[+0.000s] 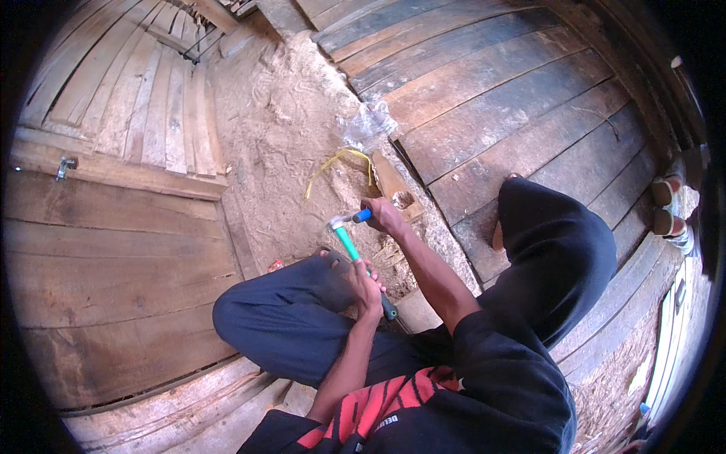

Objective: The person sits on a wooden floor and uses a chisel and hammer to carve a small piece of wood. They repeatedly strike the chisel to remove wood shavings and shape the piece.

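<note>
I squat over a sawdust-covered floor [287, 121], knees in dark trousers on either side. My left hand [367, 286] is closed around the lower shaft of a hammer [346, 240] that has a green handle, a black grip end and a metal head pointing up-left. My right hand [387, 217] grips a small tool with a blue handle [364, 216], and its end sits right against the hammer head. Just beyond my right hand a short wooden piece [395, 189] with a round hole lies on the sawdust.
A yellow strap [339, 160] and a crumpled clear plastic bag [368, 123] lie beyond the wooden piece. Dark wide planks [491, 91] run on the right, pale boards [113, 250] on the left. Sandalled feet of another person [668, 206] show at the right edge.
</note>
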A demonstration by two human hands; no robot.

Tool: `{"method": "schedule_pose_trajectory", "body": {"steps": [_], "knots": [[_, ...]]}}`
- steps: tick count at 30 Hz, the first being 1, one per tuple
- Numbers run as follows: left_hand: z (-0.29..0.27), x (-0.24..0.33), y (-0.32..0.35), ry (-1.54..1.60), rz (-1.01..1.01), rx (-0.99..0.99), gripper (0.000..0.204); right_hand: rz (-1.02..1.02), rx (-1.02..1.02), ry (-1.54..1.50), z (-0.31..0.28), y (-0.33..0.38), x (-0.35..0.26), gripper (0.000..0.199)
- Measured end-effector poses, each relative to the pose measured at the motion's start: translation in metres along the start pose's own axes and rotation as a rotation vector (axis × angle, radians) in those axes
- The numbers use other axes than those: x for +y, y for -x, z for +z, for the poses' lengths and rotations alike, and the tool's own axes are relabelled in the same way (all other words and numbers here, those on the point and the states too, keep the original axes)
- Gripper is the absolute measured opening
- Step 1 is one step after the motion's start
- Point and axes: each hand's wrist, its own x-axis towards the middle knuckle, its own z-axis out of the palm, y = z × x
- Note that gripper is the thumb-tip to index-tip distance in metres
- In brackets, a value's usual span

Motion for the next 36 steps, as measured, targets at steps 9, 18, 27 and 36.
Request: {"method": "schedule_pose_trajectory", "body": {"steps": [9,18,27,36], "knots": [[-0.001,0.007,0.004,0.041,-0.024,-0.017,0.025,0.004,-0.012,0.039,-0.004,0.000,-0.003,0.008],[-0.007,0.006,0.002,-0.027,0.027,-0.035,0.024,0.011,0.026,0.052,-0.006,0.002,-0.007,0.006],[-0.003,0.003,0.004,0.009,0.116,0.011,0.026,0.003,0.007,0.033,0.002,-0.003,0.003,0.008],[-0.011,-0.016,-0.001,-0.089,0.129,-0.021,0.026,0.039,-0.013,0.123,0.007,-0.003,-0.001,0.008]]}}
